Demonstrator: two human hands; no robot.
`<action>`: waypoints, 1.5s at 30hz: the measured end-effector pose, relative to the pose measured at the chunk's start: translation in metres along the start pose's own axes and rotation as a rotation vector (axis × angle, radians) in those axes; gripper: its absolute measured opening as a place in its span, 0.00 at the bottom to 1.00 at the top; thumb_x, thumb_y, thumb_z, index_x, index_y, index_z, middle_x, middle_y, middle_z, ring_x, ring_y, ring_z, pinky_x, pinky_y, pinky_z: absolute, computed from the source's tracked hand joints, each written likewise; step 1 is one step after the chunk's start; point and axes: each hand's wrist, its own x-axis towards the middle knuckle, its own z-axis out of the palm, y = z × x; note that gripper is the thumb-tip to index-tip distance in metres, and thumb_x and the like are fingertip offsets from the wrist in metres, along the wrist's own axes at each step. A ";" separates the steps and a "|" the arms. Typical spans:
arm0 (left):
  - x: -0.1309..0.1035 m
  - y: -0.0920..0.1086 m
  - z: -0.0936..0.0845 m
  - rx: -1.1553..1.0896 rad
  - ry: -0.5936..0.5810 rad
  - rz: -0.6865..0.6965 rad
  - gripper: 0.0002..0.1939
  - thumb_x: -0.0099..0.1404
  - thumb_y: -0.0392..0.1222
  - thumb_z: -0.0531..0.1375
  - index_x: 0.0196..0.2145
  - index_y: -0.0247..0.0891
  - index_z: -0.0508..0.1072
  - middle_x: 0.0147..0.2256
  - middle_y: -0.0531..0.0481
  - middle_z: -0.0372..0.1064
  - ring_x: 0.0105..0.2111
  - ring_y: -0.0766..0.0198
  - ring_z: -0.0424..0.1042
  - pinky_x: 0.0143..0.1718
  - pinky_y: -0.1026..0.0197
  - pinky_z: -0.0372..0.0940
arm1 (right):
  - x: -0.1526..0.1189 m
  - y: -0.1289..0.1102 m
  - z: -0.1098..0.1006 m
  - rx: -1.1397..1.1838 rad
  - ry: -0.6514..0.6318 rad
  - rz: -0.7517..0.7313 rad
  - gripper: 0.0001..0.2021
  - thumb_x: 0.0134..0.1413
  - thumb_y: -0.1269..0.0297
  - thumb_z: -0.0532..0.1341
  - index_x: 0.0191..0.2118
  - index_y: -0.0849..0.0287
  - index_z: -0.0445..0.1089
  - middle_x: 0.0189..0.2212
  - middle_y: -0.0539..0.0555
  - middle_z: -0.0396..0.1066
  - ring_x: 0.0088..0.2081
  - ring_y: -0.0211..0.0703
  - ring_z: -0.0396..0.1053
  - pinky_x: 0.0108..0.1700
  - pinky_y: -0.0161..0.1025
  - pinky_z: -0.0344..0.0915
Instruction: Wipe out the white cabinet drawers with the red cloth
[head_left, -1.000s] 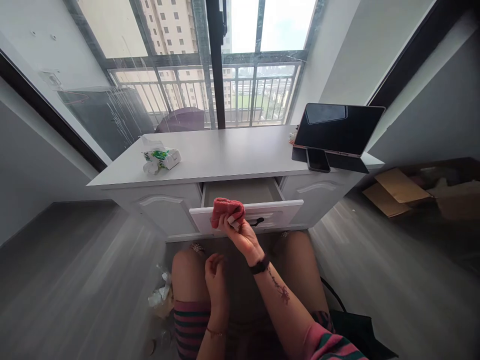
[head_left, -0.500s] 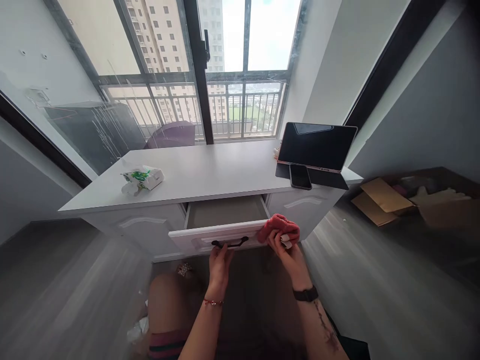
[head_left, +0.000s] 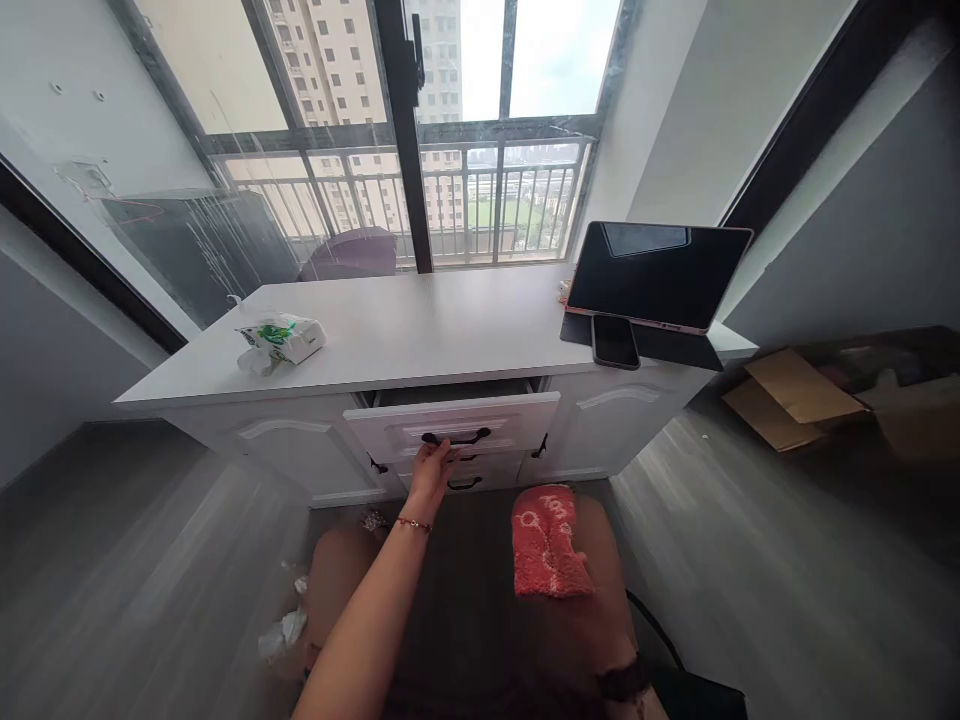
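My left hand (head_left: 433,474) is closed around the black handle (head_left: 474,437) of the top drawer (head_left: 517,412). This white drawer stands partly out of the cabinet, with a narrow dark gap above its front. A red fuzzy cloth (head_left: 547,545) with pale markings lies spread over my right knee. Behind the cloth, low in the view, my right hand (head_left: 596,640) is dim and smeared near my thigh, with a dark band on its wrist. I cannot make out its fingers or whether they touch the cloth.
On the white cabinet top (head_left: 435,325) are a tissue pack (head_left: 296,340) at left, and a tablet (head_left: 660,275) with a phone (head_left: 615,342) at right. An open cardboard box (head_left: 806,395) sits on the floor at right. Crumpled tissues (head_left: 283,632) lie at lower left.
The top drawer has moved inward with my left hand on its handle. My right hand has drawn back from the drawer's corner, and the red cloth now lies on my knee.
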 end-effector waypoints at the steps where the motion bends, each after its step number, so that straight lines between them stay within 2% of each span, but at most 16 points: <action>1: 0.005 0.002 0.003 0.003 -0.001 -0.007 0.13 0.56 0.27 0.63 0.24 0.37 0.62 0.25 0.54 0.68 0.27 0.68 0.71 0.46 0.53 0.67 | -0.006 0.007 0.004 0.021 0.013 0.015 0.11 0.40 0.51 0.64 0.33 0.45 0.76 0.32 0.53 0.74 0.38 0.55 0.72 0.40 0.52 0.68; 4: 0.019 0.008 0.011 0.012 -0.001 -0.018 0.15 0.57 0.26 0.62 0.24 0.38 0.60 0.25 0.54 0.68 0.26 0.68 0.71 0.46 0.53 0.66 | -0.018 0.020 0.016 0.133 -0.008 0.076 0.11 0.41 0.62 0.63 0.35 0.49 0.75 0.30 0.51 0.73 0.33 0.47 0.72 0.39 0.44 0.67; 6: 0.027 0.011 0.017 0.016 0.000 -0.018 0.15 0.58 0.25 0.61 0.23 0.38 0.59 0.25 0.54 0.68 0.27 0.67 0.72 0.46 0.54 0.66 | -0.023 0.023 0.022 0.176 -0.056 0.088 0.16 0.39 0.68 0.62 0.39 0.50 0.74 0.31 0.48 0.73 0.31 0.41 0.70 0.37 0.39 0.66; 10: 0.039 0.016 0.027 0.027 0.016 -0.022 0.15 0.58 0.25 0.61 0.24 0.39 0.60 0.26 0.54 0.68 0.28 0.68 0.71 0.46 0.55 0.65 | -0.025 0.022 0.030 0.202 -0.135 0.087 0.24 0.38 0.72 0.60 0.46 0.52 0.71 0.35 0.49 0.74 0.33 0.40 0.70 0.38 0.36 0.65; 14: 0.039 0.016 0.033 0.055 0.022 -0.045 0.13 0.60 0.29 0.62 0.25 0.39 0.61 0.28 0.53 0.68 0.33 0.67 0.72 0.47 0.58 0.64 | -0.029 0.015 0.039 0.226 -0.096 0.034 0.22 0.36 0.74 0.61 0.43 0.53 0.71 0.34 0.48 0.73 0.31 0.37 0.69 0.36 0.33 0.64; 16: 0.022 0.011 0.027 0.082 0.015 -0.079 0.09 0.61 0.33 0.62 0.27 0.39 0.65 0.31 0.50 0.71 0.37 0.64 0.73 0.48 0.57 0.63 | -0.034 0.009 0.044 0.197 -0.051 -0.011 0.23 0.36 0.74 0.61 0.45 0.53 0.70 0.34 0.48 0.73 0.31 0.37 0.69 0.36 0.33 0.64; 18: -0.009 0.001 0.010 0.137 -0.043 -0.161 0.04 0.61 0.39 0.62 0.31 0.37 0.71 0.36 0.43 0.73 0.40 0.59 0.74 0.48 0.53 0.64 | -0.039 0.004 0.049 0.164 -0.019 -0.060 0.26 0.38 0.74 0.61 0.48 0.52 0.68 0.35 0.48 0.72 0.32 0.38 0.69 0.37 0.33 0.65; 21: -0.075 -0.022 -0.030 0.243 -0.334 -0.381 0.12 0.60 0.48 0.63 0.37 0.38 0.76 0.44 0.39 0.74 0.44 0.55 0.74 0.46 0.53 0.67 | -0.045 0.001 0.055 0.140 -0.029 -0.097 0.31 0.39 0.75 0.62 0.53 0.50 0.64 0.38 0.48 0.72 0.36 0.38 0.70 0.39 0.34 0.66; 23: -0.120 -0.037 -0.057 0.185 -0.483 -0.501 0.17 0.57 0.54 0.63 0.34 0.36 0.77 0.40 0.36 0.75 0.43 0.51 0.75 0.45 0.50 0.68 | -0.047 0.003 0.058 0.116 -0.067 -0.084 0.33 0.39 0.76 0.63 0.55 0.50 0.62 0.40 0.48 0.72 0.37 0.38 0.71 0.40 0.34 0.66; 24: -0.139 -0.044 -0.068 0.143 -0.496 -0.494 0.18 0.56 0.56 0.64 0.33 0.36 0.78 0.38 0.36 0.76 0.42 0.50 0.75 0.46 0.48 0.68 | -0.046 0.005 0.060 0.102 -0.088 -0.071 0.34 0.38 0.77 0.63 0.55 0.50 0.62 0.41 0.49 0.71 0.38 0.38 0.71 0.41 0.34 0.67; 27: -0.178 -0.053 -0.085 0.088 -0.399 -0.346 0.17 0.53 0.49 0.67 0.39 0.38 0.78 0.40 0.40 0.76 0.43 0.50 0.75 0.46 0.50 0.69 | -0.043 0.012 0.066 0.062 -0.140 -0.037 0.34 0.37 0.76 0.63 0.55 0.50 0.62 0.44 0.49 0.71 0.42 0.41 0.71 0.43 0.35 0.67; 30: -0.192 -0.049 -0.087 0.076 -0.244 -0.202 0.22 0.48 0.41 0.71 0.42 0.37 0.76 0.41 0.43 0.77 0.40 0.54 0.76 0.43 0.57 0.69 | -0.042 0.018 0.073 0.011 -0.184 -0.022 0.32 0.42 0.72 0.64 0.56 0.50 0.62 0.46 0.51 0.71 0.44 0.42 0.71 0.44 0.36 0.67; 33: -0.196 -0.039 -0.091 0.046 -0.140 -0.160 0.22 0.45 0.36 0.71 0.40 0.37 0.75 0.38 0.45 0.77 0.36 0.57 0.77 0.40 0.59 0.70 | -0.044 0.019 0.078 -0.053 -0.168 -0.035 0.26 0.47 0.65 0.65 0.55 0.52 0.63 0.48 0.52 0.70 0.46 0.42 0.70 0.45 0.36 0.67; 40: -0.209 -0.030 -0.104 -0.024 -0.084 -0.212 0.21 0.42 0.32 0.67 0.37 0.39 0.75 0.37 0.47 0.78 0.38 0.53 0.76 0.42 0.53 0.70 | -0.049 0.021 0.078 -0.116 -0.051 -0.080 0.24 0.47 0.64 0.67 0.52 0.51 0.66 0.45 0.50 0.72 0.40 0.39 0.71 0.41 0.34 0.67; 43: -0.212 -0.032 -0.104 -0.024 -0.042 -0.194 0.21 0.40 0.32 0.67 0.36 0.39 0.75 0.34 0.49 0.78 0.37 0.53 0.76 0.41 0.53 0.70 | -0.047 0.028 0.074 -0.160 -0.073 -0.056 0.25 0.47 0.64 0.68 0.54 0.51 0.67 0.49 0.51 0.71 0.43 0.40 0.71 0.43 0.35 0.67; 45: -0.213 -0.031 -0.103 -0.002 -0.013 -0.162 0.22 0.39 0.33 0.67 0.36 0.39 0.74 0.33 0.50 0.77 0.36 0.54 0.76 0.41 0.54 0.69 | -0.044 0.033 0.071 -0.281 -0.095 -0.045 0.24 0.48 0.61 0.67 0.53 0.52 0.68 0.52 0.53 0.70 0.47 0.43 0.70 0.47 0.38 0.66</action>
